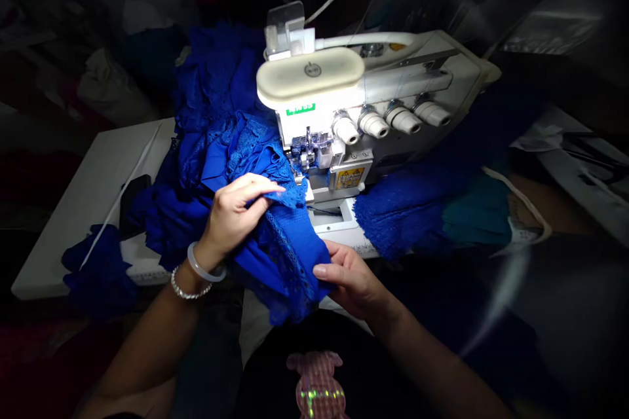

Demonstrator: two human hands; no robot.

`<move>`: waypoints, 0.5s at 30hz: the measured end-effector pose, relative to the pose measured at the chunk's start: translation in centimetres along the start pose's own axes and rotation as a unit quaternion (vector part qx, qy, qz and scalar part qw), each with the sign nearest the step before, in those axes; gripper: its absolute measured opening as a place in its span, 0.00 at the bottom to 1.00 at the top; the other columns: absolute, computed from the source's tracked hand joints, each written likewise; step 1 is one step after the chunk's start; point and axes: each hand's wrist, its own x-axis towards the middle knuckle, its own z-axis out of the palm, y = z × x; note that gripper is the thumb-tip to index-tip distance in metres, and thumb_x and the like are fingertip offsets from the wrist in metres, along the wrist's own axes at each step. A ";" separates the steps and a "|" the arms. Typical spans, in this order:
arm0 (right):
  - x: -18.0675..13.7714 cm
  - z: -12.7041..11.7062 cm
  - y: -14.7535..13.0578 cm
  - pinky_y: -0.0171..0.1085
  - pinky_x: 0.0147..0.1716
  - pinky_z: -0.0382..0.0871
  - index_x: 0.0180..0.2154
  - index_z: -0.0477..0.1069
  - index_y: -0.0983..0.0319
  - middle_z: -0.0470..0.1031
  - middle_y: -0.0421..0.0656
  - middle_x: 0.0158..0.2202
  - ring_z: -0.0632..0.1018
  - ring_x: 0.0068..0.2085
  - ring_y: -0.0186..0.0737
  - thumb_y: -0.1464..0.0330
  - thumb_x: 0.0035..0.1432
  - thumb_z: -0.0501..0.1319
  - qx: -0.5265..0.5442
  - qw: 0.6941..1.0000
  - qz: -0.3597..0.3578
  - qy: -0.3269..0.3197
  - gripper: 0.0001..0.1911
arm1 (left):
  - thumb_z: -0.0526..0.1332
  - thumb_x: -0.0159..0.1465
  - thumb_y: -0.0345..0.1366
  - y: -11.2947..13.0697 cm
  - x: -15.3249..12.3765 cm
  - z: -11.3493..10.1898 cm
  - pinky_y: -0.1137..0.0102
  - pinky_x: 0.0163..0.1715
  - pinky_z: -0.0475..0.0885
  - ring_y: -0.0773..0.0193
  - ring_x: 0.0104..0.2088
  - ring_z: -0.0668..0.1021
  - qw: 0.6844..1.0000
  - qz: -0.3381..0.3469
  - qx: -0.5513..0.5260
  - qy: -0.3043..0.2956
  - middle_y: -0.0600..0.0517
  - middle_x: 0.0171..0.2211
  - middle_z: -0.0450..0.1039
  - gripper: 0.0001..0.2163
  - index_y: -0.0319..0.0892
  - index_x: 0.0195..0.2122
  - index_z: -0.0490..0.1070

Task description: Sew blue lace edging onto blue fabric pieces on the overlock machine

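Head view: lace edge between hands

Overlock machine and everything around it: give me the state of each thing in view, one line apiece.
left hand, pinching an edge of the blue lace fabric
right hand, gripping a fold of the blue lace fabric
overlock machine, brightly lit, fabric bunched at its front
white sewing table, heaped with blue fabric
teal cloth, lying beside the machine

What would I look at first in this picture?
The bright blue lace fabric grabs your eye first, heaped in the middle with the left hand and right hand on it. Just behind stands a brightly lit white overlock sewing machine, with four round knobs across its front.
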 end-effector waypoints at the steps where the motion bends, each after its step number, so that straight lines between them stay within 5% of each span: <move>1: 0.0 0.0 0.0 0.33 0.23 0.72 0.41 0.75 0.64 0.77 0.40 0.25 0.76 0.23 0.35 0.60 0.50 0.71 -0.016 1.000 -0.002 0.002 0.20 | 0.58 0.66 0.30 -0.3 0.5 -0.2 0.67 0.47 0.76 0.63 0.43 0.80 1.000 -0.021 -0.013 0.005 0.48 0.40 0.80 0.08 0.39 0.40 0.77; 4: 0.2 0.3 0.2 0.31 0.24 0.73 0.42 0.74 0.63 0.76 0.39 0.25 0.76 0.23 0.33 0.60 0.54 0.69 -0.081 0.996 -0.031 0.027 0.17 | 0.59 0.67 0.32 -0.1 1.1 -0.7 0.68 0.50 0.75 0.62 0.46 0.80 0.998 -0.046 -0.017 0.032 0.48 0.44 0.80 0.08 0.38 0.43 0.75; 7: 0.6 0.6 0.4 0.31 0.29 0.75 0.41 0.74 0.63 0.76 0.39 0.29 0.76 0.27 0.31 0.60 0.54 0.69 -0.113 0.990 -0.054 0.063 0.16 | 0.57 0.67 0.27 1.4 0.2 -0.4 0.69 0.51 0.75 0.63 0.47 0.81 0.999 0.000 -0.029 0.043 0.49 0.44 0.80 0.08 0.40 0.45 0.72; 12: 1.2 0.6 0.4 0.33 0.24 0.76 0.41 0.73 0.63 0.74 0.38 0.27 0.74 0.24 0.33 0.57 0.53 0.69 -0.108 0.989 -0.048 0.086 0.19 | 0.58 0.64 0.23 1.9 -0.8 0.6 0.72 0.50 0.76 0.66 0.45 0.82 0.996 0.085 0.001 0.004 0.50 0.40 0.81 0.11 0.39 0.46 0.71; 15: 1.3 0.5 0.3 0.35 0.24 0.75 0.38 0.75 0.63 0.73 0.38 0.25 0.74 0.24 0.34 0.56 0.54 0.68 -0.123 0.986 -0.050 0.105 0.18 | 0.55 0.64 0.22 0.8 -0.5 0.6 0.65 0.56 0.73 0.64 0.47 0.81 0.993 0.110 -0.006 -0.040 0.48 0.43 0.80 0.14 0.39 0.48 0.72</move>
